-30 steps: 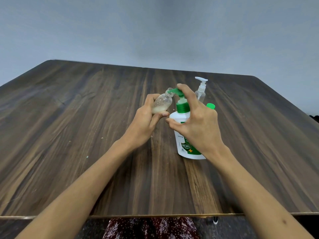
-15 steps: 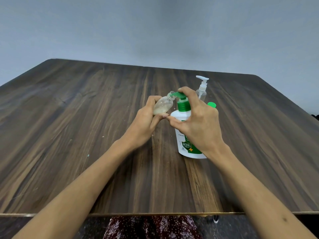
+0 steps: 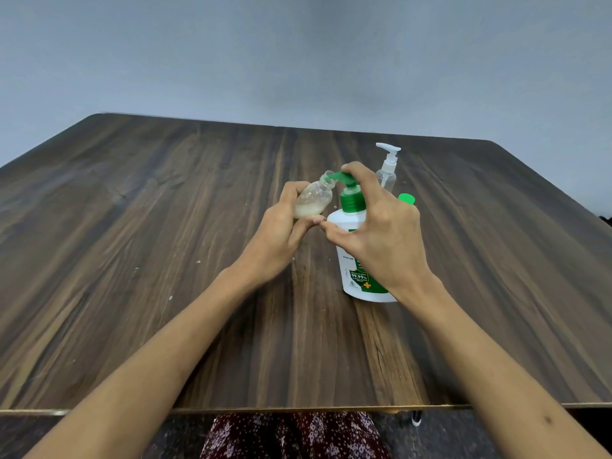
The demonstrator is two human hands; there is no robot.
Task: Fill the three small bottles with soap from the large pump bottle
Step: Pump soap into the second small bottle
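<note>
A large white pump bottle (image 3: 351, 260) with a green label and green pump head (image 3: 342, 178) stands upright on the wooden table (image 3: 159, 233). My right hand (image 3: 381, 233) grips its top, index finger curled over the pump head and thumb against the bottle's shoulder. My left hand (image 3: 281, 240) holds a small clear bottle (image 3: 313, 202) tilted, its open mouth against the green nozzle. Whitish soap lies in the small bottle's lower part. Behind my right hand stand a clear bottle with a white pump (image 3: 386, 172) and a green-capped bottle (image 3: 406, 198), mostly hidden.
The table's near edge (image 3: 298, 409) runs across the bottom, with patterned fabric below it. A plain grey wall stands behind the far edge. Small pale specks dot the wood left of my left forearm.
Both hands stay at the pump bottle. The pump head dipped slightly half a second ago and sits a little higher now. The small bottle stays at the nozzle.
</note>
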